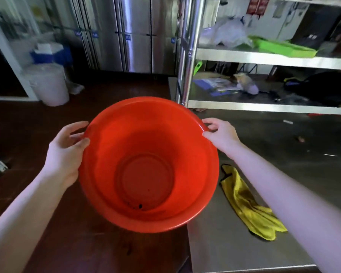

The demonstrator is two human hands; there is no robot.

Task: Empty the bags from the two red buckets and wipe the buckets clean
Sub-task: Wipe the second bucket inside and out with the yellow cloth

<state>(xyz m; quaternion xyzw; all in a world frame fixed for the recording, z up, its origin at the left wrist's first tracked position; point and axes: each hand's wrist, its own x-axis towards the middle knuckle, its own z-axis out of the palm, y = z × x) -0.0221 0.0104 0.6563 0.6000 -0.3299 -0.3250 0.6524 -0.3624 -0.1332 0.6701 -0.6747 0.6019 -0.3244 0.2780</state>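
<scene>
Red bucket (149,164) is being held w/ both hands, mouth tilted toward the camera, hanging over the dark brown floor (37,125) just left of the bench (283,150) edge. It's smooth glossy plastic, round, tapering to a flat circular base w/ a raised ring; no bag inside, a few dark specks sitting near the bottom edge. Left hand (66,152) is gripping the left rim, fingers (81,141) curled over the lip, clamped on it. Right hand (220,133) is pinching the right rim, thumb & fingers closed on the edge. Bench is dull brushed steel, scuffed & smeared. A yellow cloth (248,205) is lying crumpled on it, soft & wrinkled, just beside the bucket, under the right forearm, not touching the fingers. Steel shelving (264,58) is standing behind; white lidded tub (49,83) on the floor at far left.
</scene>
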